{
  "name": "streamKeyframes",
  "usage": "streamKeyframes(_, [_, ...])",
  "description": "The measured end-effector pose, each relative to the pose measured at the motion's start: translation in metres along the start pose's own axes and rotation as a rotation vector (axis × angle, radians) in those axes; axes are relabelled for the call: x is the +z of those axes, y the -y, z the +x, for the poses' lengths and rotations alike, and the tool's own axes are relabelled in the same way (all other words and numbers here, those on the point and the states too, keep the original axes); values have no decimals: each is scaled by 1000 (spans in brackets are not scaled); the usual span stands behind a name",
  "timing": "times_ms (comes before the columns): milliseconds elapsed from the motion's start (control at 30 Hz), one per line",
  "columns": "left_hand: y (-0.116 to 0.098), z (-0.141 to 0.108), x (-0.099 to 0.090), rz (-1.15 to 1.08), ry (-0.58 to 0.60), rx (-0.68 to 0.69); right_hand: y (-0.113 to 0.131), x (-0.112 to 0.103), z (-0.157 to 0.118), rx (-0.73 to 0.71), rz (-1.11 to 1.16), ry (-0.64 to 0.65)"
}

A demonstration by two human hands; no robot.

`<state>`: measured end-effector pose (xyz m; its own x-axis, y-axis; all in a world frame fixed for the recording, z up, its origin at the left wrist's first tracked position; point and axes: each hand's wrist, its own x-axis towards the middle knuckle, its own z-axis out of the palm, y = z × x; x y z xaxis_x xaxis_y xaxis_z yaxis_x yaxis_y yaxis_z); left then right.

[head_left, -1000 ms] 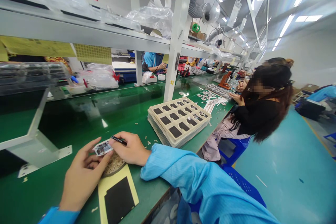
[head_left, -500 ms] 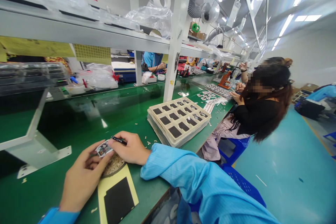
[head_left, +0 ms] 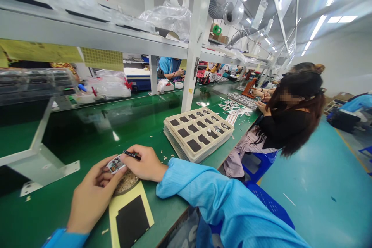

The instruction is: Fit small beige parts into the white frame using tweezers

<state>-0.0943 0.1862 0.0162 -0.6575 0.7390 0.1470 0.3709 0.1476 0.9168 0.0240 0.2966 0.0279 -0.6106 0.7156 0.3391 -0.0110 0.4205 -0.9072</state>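
Near a tray (head_left: pixel 203 154) of black pieces (head_left: pixel 194 145), left hand (head_left: pixel 92 195) grips a part (head_left: pixel 115 164); right hand (head_left: pixel 147 165), a black tool (head_left: pixel 132 155).

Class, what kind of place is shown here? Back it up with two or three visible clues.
Probably a small-parts assembly workshop: trays hold dark pieces in compartments, the left hand grips a small circuit-like part, and another person works along the same green bench.

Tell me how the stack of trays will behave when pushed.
The stack would probably slide rather than tip, being low and wide. The small parts on top might shift, since nothing visible holds them down.
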Motion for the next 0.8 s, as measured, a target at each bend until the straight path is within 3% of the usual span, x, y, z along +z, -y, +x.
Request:
streamKeyframes(233, [-13, -4, -2, 70, 6, 7, 0, 1, 0, 8, 13, 6])
streamKeyframes(800, [-14, -4, -1, 60, 5, -6, 1, 0, 0, 10, 8, 17])
